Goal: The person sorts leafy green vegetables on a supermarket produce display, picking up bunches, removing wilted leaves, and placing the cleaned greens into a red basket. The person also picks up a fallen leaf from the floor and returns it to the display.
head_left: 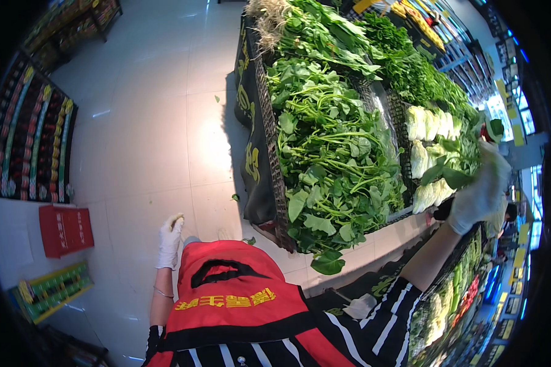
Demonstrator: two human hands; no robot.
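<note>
Right hand [480, 189]: raised beside the pale cabbages [431, 153], looks like you're grasping some green leaves [456, 177], fingers kinda blurry tho
Left hand [170, 241]: relaxed above the floor [141, 159], nothing in it that I can see
Crate [272, 134]: already heaped with leafy greens [330, 147] up to its left edge, one big leaf [328, 262] flopping past the near edge
Left over: your handful isn't set down yet, I'd say
</note>
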